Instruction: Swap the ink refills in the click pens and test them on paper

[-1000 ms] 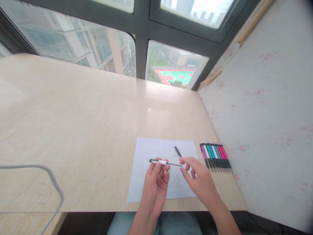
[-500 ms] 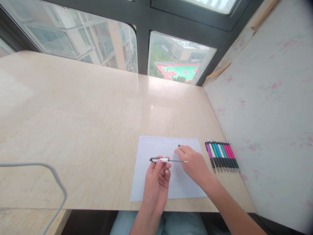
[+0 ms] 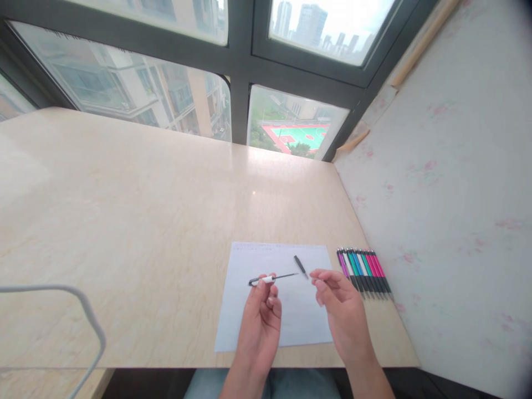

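White plastic pen body (image 3: 268, 280) in my left hand (image 3: 261, 321), pinched between thumb and fingers just above the paper (image 3: 299, 318), with the bare refill (image 3: 286, 275) poking out toward my other side. So the pen's apart right now: the black grip section (image 3: 300, 265) is off and lying on the sheet, near the refill's tip but not touching it, as far as I can tell. My right hand (image 3: 347, 316) is off to the side with thumb and fingertips drawn close together; might be something tiny in there, can't tell at this size. Progress-wise I'd call it opened up, not back together: refill uncovered, grip not on. Just right of the paper there's a row of coloured pens (image 3: 363, 271), all looking whole, side by side on the counter (image 3: 145, 221).
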Demonstrator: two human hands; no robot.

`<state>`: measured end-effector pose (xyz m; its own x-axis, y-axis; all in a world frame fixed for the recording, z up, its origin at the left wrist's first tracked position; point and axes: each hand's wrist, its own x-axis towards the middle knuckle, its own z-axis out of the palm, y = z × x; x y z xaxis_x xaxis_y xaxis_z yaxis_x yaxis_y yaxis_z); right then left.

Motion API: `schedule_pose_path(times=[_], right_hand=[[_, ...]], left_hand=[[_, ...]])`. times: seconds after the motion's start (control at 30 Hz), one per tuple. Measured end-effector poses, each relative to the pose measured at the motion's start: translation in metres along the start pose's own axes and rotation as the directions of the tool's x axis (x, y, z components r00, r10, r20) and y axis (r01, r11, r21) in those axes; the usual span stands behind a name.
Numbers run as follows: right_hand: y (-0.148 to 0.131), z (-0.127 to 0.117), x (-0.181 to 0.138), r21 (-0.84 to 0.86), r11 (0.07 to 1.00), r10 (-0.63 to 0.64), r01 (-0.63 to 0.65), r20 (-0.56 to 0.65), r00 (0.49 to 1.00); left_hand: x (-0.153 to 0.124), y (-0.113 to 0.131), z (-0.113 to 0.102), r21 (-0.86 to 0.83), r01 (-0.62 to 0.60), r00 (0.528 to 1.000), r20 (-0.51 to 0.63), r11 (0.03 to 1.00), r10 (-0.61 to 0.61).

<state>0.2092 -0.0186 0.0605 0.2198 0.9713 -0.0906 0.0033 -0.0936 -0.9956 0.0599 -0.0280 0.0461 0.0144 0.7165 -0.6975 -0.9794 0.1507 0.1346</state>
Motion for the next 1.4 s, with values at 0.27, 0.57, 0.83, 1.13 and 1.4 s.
schedule_pose_path(times=[0.27, 0.57, 0.83, 1.13, 1.4], right_hand=[[-0.021, 0.009, -0.005, 0.020, 1.000, -0.014, 0.014, -0.022, 1.000], [-0.013, 0.007, -0.007, -0.047, 0.998, -0.031, 0.030, -0.023, 0.999], [-0.010, 0.011, -0.006, -0.064, 0.998, -0.012, 0.013, 0.013, 1.000], [-0.005, 0.017, -0.009, -0.047, 0.999, 0.003, -0.001, 0.033, 0.999], [0.002, 0.021, -0.012, 0.006, 1.000, -0.001, 0.001, 0.021, 1.000]], left_hand=[[-0.005, -0.004, -0.003, 0.072, -0.065, 0.995, 0.074, 0.995, 0.060], [-0.002, -0.008, -0.007, 0.118, -0.085, 0.992, 0.106, 0.989, 0.072], [-0.004, -0.007, -0.005, 0.130, -0.073, 0.994, 0.088, 0.989, 0.062], [-0.006, -0.013, -0.003, 0.138, -0.024, 0.995, 0.096, 0.990, 0.011], [-0.006, -0.016, -0.004, 0.145, -0.017, 0.995, 0.100, 0.989, 0.002]])
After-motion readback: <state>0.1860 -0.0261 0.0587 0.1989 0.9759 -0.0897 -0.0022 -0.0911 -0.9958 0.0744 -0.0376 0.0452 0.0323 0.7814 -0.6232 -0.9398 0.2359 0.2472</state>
